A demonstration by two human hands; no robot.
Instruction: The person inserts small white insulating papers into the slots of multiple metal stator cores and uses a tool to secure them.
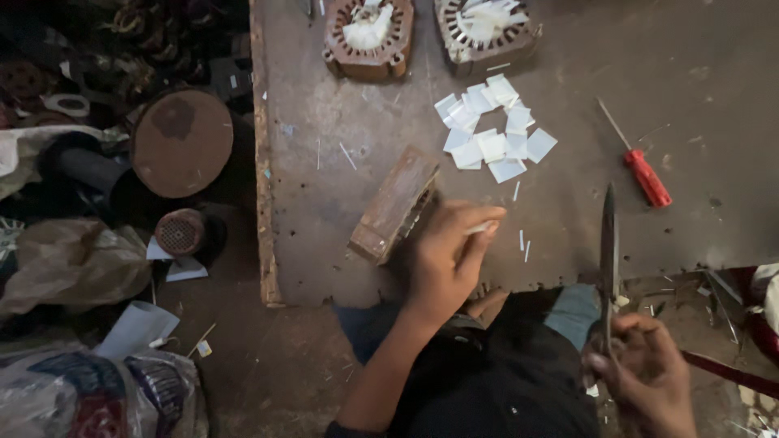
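My left hand (449,251) pinches a thin white strip (480,228) between thumb and fingers, right beside a rusty motor stator (395,203) that stands tilted on its edge on the dark workbench (341,259). My right hand (649,373) grips the handle of a long dark knife (608,243), blade pointing up and away, near the bench's front edge. A pile of white paper squares (491,130) lies beyond my left hand.
Two more stators (369,36) (485,32) with white paper in them sit at the bench's far edge. A red-handled screwdriver (645,174) lies to the right. Left of the bench are a round rusty cover (182,142), a small motor part (180,233) and plastic bags (73,268).
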